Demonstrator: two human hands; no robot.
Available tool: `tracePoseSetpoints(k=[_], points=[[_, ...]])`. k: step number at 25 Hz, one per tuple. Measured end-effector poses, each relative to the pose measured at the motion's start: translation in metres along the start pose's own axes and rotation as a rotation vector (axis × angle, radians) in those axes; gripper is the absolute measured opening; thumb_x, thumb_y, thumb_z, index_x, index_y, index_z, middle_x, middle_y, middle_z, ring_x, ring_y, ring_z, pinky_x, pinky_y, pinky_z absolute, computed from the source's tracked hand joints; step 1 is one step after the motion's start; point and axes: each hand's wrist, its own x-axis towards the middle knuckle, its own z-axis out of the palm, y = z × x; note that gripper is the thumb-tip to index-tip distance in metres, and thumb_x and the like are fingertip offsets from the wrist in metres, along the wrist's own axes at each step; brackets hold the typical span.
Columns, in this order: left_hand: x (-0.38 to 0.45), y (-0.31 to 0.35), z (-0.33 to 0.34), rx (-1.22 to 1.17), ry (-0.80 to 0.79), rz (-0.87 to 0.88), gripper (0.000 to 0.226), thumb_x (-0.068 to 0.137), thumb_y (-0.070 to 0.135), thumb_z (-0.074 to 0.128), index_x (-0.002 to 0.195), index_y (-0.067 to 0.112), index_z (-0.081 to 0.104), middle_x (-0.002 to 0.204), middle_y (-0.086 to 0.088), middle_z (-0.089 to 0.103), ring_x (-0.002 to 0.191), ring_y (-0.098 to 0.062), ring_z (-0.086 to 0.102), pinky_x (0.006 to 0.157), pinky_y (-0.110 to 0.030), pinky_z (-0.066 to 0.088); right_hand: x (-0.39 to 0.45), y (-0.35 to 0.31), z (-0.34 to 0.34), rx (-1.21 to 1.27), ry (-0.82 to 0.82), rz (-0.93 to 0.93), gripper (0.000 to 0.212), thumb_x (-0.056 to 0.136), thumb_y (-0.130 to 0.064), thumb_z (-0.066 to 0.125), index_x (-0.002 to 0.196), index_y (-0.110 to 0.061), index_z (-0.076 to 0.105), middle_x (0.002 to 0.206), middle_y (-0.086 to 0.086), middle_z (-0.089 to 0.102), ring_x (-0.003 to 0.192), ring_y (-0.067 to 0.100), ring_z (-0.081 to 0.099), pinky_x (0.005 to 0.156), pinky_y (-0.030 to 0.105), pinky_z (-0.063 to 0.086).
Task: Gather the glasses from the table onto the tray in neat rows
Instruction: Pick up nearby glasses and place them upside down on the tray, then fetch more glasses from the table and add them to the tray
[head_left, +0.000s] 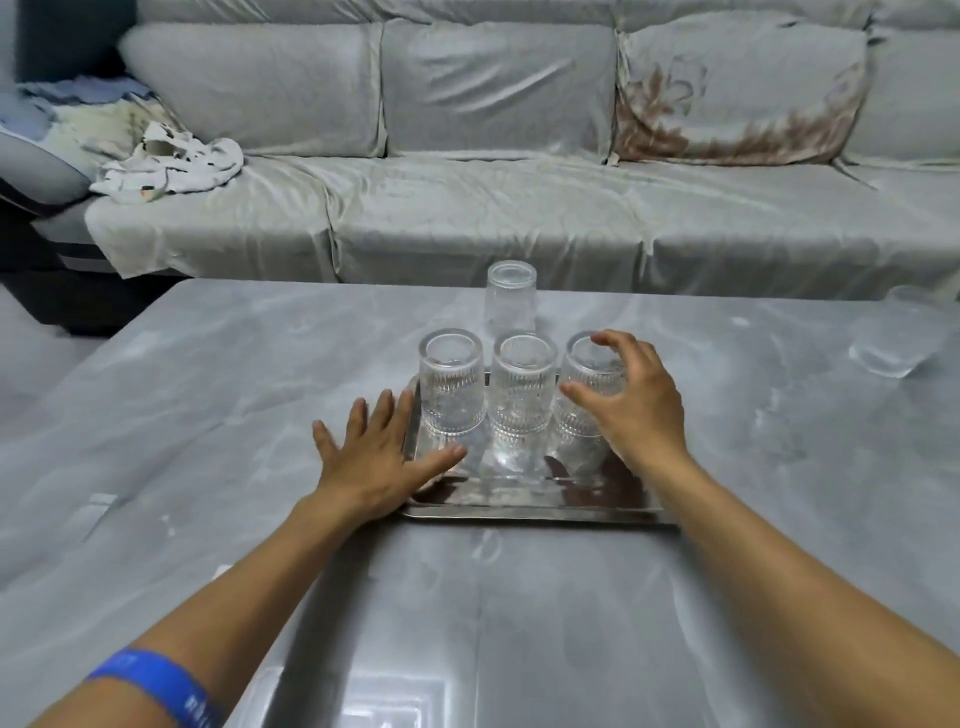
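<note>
A shiny metal tray (535, 508) lies in the middle of the grey table. Three clear ribbed glasses stand upside down in a row on it: the left glass (451, 384), the middle glass (523, 387) and the right glass (587, 382). A smooth clear glass (511, 295) stands upside down behind them. My left hand (376, 454) lies flat and spread on the table at the tray's left edge, thumb on the tray. My right hand (631, 402) curls around the right glass with fingers apart; whether it touches is unclear.
A clear glass jug (896, 338) lies on the table (208, 415) at the far right. A grey covered sofa (467, 208) runs behind the table, with crumpled cloth (166, 163) on its left end.
</note>
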Motion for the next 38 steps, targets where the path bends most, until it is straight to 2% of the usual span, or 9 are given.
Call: tracePoseSetpoints(k=[6,9,12,19,23,27,31,35,38], points=[[-0.004,0.003,-0.006,-0.001,-0.056,-0.013,0.110,0.053,0.101,0.015,0.143,0.047,-0.018,0.162,0.005,-0.006,0.147,-0.024,-0.009,0.109,-0.066,-0.010,-0.009,0.008,0.001,-0.040,-0.134,-0.031,0.089,0.069,-0.036,0.084,0.141,-0.036,0.032,0.146,0.003,0.040,0.123,0.027,0.051,0.092,0.037,0.047],[-0.026,0.016,-0.016,-0.036,0.179,0.013,0.098,0.067,0.092,0.010,0.148,0.039,-0.005,0.162,0.004,0.001,0.148,-0.022,-0.002,0.113,-0.062,-0.004,-0.030,0.006,-0.016,0.063,-0.065,0.067,0.105,0.068,-0.038,0.084,0.149,-0.035,0.018,0.157,0.002,0.026,0.137,0.023,0.038,0.104,0.043,0.042],[-0.069,0.061,-0.019,-0.142,0.362,0.223,0.078,0.081,0.078,0.015,0.148,0.042,-0.003,0.162,0.007,0.003,0.148,-0.016,-0.003,0.117,-0.053,-0.002,-0.077,0.002,-0.038,0.050,-0.027,0.076,0.097,0.071,-0.027,0.080,0.150,-0.023,0.023,0.154,0.003,0.033,0.137,0.021,0.038,0.107,0.037,0.037],[-0.154,0.185,0.020,-0.165,0.243,0.521,0.074,0.084,0.071,0.021,0.148,0.044,-0.006,0.161,0.008,0.000,0.148,-0.019,-0.001,0.117,-0.050,0.004,-0.164,0.031,-0.139,-0.061,-0.064,0.166,0.088,0.077,-0.035,0.073,0.150,-0.023,0.026,0.158,0.000,0.028,0.143,0.017,0.027,0.112,0.022,0.020],[-0.172,0.245,0.052,-0.116,0.135,0.538,0.085,0.076,0.084,0.015,0.144,0.044,-0.018,0.158,0.009,-0.017,0.146,-0.020,-0.014,0.114,-0.050,-0.012,-0.190,0.064,-0.196,-0.415,-0.012,0.136,0.105,0.076,-0.064,0.060,0.149,-0.041,-0.012,0.164,-0.003,0.000,0.150,0.023,-0.002,0.118,0.045,0.006],[-0.174,0.280,0.076,0.017,-0.047,0.554,0.098,0.065,0.093,0.008,0.146,0.043,-0.014,0.160,0.003,-0.017,0.145,-0.021,-0.019,0.113,-0.053,-0.015,-0.190,0.105,-0.267,-0.601,0.184,0.306,0.117,0.070,-0.065,0.067,0.152,-0.037,-0.012,0.164,0.005,-0.006,0.148,0.036,-0.004,0.114,0.061,0.005],[-0.169,0.279,0.090,0.077,-0.146,0.555,0.098,0.062,0.094,0.004,0.147,0.046,-0.007,0.161,0.003,-0.014,0.145,-0.022,-0.019,0.115,-0.053,-0.011,-0.177,0.139,-0.293,-0.643,0.179,0.525,0.127,0.068,-0.058,0.076,0.146,-0.046,-0.023,0.158,0.010,-0.030,0.144,0.048,-0.011,0.111,0.069,0.005],[-0.169,0.278,0.093,0.064,-0.097,0.572,0.095,0.064,0.093,0.005,0.147,0.047,-0.004,0.162,0.002,-0.010,0.146,-0.022,-0.017,0.115,-0.052,-0.011,-0.151,0.162,-0.296,-0.564,0.193,0.643,0.119,0.075,-0.047,0.077,0.148,-0.046,-0.017,0.159,0.012,-0.028,0.139,0.050,0.016,0.104,0.060,0.034],[-0.170,0.278,0.096,0.062,-0.083,0.579,0.093,0.065,0.093,0.005,0.146,0.048,-0.005,0.162,0.002,-0.009,0.146,-0.022,-0.016,0.115,-0.052,-0.011,-0.143,0.171,-0.293,-0.570,0.204,0.621,0.087,0.085,-0.031,0.069,0.152,-0.035,0.014,0.158,0.014,0.006,0.106,0.041,0.055,0.077,0.039,0.048]])
